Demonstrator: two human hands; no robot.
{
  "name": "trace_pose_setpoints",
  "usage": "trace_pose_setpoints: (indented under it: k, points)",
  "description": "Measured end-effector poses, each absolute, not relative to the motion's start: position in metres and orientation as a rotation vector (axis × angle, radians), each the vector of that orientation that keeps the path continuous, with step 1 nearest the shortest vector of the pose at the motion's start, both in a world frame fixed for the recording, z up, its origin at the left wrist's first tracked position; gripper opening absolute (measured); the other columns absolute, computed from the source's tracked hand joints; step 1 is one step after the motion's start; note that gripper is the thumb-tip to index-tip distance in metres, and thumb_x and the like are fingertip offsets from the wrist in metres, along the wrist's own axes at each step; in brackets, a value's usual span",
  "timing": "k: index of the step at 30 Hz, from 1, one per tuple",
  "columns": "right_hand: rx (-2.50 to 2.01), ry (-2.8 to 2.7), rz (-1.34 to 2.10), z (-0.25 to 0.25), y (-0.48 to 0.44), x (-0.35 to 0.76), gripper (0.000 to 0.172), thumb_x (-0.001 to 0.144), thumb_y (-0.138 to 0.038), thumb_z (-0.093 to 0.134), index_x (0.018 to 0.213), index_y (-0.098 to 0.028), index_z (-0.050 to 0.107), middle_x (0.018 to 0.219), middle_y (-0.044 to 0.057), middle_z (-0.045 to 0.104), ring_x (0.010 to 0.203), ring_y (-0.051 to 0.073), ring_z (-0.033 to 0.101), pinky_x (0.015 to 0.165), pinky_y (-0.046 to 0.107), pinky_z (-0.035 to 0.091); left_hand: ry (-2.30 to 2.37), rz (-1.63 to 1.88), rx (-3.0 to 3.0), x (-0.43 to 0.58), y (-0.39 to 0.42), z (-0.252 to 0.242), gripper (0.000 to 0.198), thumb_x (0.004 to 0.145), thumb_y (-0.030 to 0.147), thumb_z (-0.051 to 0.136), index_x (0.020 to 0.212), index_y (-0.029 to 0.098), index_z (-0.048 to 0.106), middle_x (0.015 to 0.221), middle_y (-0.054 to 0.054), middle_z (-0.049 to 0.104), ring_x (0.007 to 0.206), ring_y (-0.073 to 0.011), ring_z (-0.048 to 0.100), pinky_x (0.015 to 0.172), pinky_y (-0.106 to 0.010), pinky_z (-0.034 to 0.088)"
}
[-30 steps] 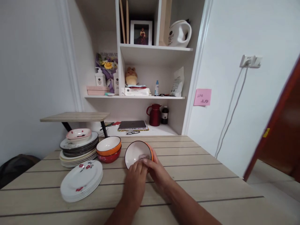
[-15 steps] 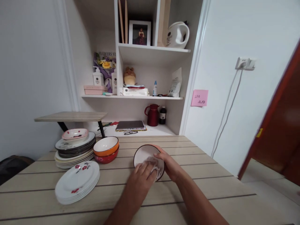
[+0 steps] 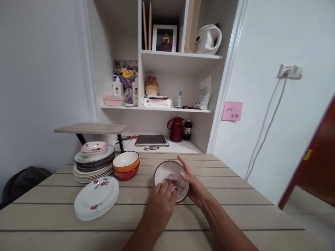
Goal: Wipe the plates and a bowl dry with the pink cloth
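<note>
A bowl (image 3: 162,168) with a white inside and a dark rim is tilted toward me above the wooden table. My right hand (image 3: 195,184) grips its right side, thumb over the rim and the index finger lifted away. Inside the bowl, my left hand (image 3: 164,197) presses a crumpled white cloth (image 3: 172,177) against the surface, its fingers bunched around it. Most of the bowl's outside is hidden. To the left stand an orange bowl (image 3: 126,163) nested in a red bowl (image 3: 126,175), and a stack of white flowered plates (image 3: 96,198).
Farther left, small pink-dotted bowls (image 3: 94,147) top a tall stack of plates (image 3: 94,167) beside a raised wooden stand (image 3: 91,128). Behind the table (image 3: 222,216), a shelf unit holds a laptop (image 3: 151,139), a red jug (image 3: 176,129) and a dark bottle (image 3: 187,130).
The camera view has turned slightly left. My left hand and the cloth have shifted within the bowl, and my right index finger has lifted off its side.
</note>
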State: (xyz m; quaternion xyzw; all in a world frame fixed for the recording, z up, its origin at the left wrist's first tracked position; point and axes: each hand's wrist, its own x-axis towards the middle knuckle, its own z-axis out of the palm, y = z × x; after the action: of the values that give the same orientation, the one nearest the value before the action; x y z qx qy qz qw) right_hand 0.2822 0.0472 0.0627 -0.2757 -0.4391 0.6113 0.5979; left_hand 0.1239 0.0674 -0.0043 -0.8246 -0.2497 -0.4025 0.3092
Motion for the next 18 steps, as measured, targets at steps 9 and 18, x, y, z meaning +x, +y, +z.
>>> trace_pose_setpoints:
  k: [9, 18]
  points:
    - [-0.58, -0.919, 1.394, 0.042, 0.055, 0.241, 0.085, 0.067, -0.039, 0.079, 0.142, -0.031, 0.04, 0.09, 0.003, 0.069, 0.085, 0.023, 0.063, 0.083, 0.037, 0.045, -0.877, -1.153, -2.197, 0.121, 0.071, -0.005, 0.035, 0.095, 0.012, 0.04, 0.127, 0.015, 0.054, 0.122, -0.011, 0.066, 0.112, -0.0213, 0.062, 0.086, -0.037, 0.056]
    - [-0.754, -0.932, 1.322, 0.054, 0.057, 0.257, 0.048, 0.068, -0.029, 0.068, 0.115, -0.023, 0.063, 0.082, 0.001, 0.069, 0.073, 0.019, 0.06, 0.066, 0.028, 0.043, -0.722, -1.021, -2.283, 0.127, 0.071, -0.005, 0.029, 0.094, 0.014, 0.044, 0.119, 0.018, 0.059, 0.113, -0.009, 0.07, 0.102, -0.0217, 0.066, 0.077, -0.035, 0.055]
